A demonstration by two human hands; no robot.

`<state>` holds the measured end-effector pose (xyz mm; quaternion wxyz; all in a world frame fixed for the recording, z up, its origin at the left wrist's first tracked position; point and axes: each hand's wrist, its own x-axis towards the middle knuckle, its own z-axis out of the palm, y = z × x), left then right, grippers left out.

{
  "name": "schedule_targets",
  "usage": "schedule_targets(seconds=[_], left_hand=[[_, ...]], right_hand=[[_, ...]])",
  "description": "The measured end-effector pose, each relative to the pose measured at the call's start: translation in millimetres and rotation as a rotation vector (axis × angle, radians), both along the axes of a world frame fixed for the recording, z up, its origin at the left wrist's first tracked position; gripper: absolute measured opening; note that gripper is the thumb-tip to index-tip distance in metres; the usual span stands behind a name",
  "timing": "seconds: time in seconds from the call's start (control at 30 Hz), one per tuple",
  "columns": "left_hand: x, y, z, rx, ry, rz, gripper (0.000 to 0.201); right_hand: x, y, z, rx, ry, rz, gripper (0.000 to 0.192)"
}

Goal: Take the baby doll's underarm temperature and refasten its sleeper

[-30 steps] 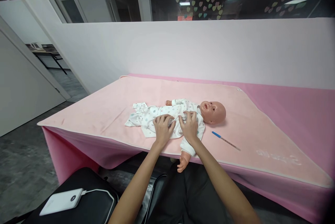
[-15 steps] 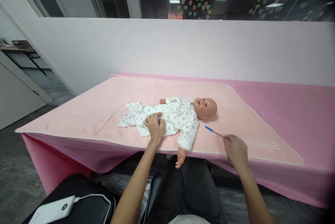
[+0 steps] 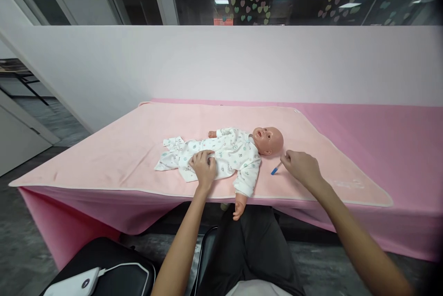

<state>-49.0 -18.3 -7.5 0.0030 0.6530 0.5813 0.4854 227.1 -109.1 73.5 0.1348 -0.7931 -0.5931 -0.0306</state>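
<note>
**A:** What could go wrong?

**B:** Doll (image 3: pixel 226 150) lies on its back nr the middle of the pink-covered table (image 3: pixel 353 130), but its near arm (image 3: pixel 244 190) sticks out past the near edge, above the lap (image 3: pixel 249 240). A knee bump there could prob. drag it skew.

**A:** Grip?

**B:** R hand (image 3: pixel 300 167) has a tight pinch on a slim blue-ended stick (image 3: pixel 275 170), pen or thermometer, can't tell, just right of the doll's head (image 3: pixel 270 141). L hand (image 3: pixel 203 166) rests curled on the romper (image 3: pixel 238 148); can't tell if it's gripping cloth.

**A:** Stick risk?

**B:** Thin + prob. smooth, so a loose pinch could drop it, maybe rolling twd the near edge. A careless swing could poke the cheek.

**A:** Materials?

**B:** Head: round, bald, slightly shiny, prob. vinyl. Romper: white, soft-looking, tiny print, rumpled at the legs. Peach blanket (image 3: pixel 114 148): matte w/ pale edging, one corner at the table's near-left corner. Pink tablecloth (image 3: pixel 97 208) hangs below in loose folds.
</note>
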Motion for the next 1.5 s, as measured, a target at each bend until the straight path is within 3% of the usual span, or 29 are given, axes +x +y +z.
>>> schedule_targets(seconds=[0.07,0.13,0.23,0.33,0.7,1.5], left_hand=[[0.1,-0.3,0.2,-0.003,0.004,-0.004,0.021],[0.2,-0.6,0.4,0.004,0.005,-0.007,0.021],[0.2,-0.8,0.9,0.004,0.012,-0.005,0.022],[0.4,-1.0,1.3,-0.005,0.015,-0.006,0.021],[-0.2,0.5,-0.2,0.017,0.007,-0.005,0.021],[-0.4,-0.3,0.6,0.009,0.008,-0.008,0.022]], right_hand=[[0.4,9.6,19.2,-0.087,0.208,0.164,0.035],[2.3,16.0,40.3,-0.095,0.618,0.322,0.04],[1.5,20.0,67.2,0.185,0.974,0.332,0.043],[-7.1,18.2,81.9,0.302,1.005,0.351,0.046],[-40.4,5.2,94.2,0.292,1.029,0.428,0.048],[-39.5,5.8,81.2,0.22,1.249,0.419,0.047]])
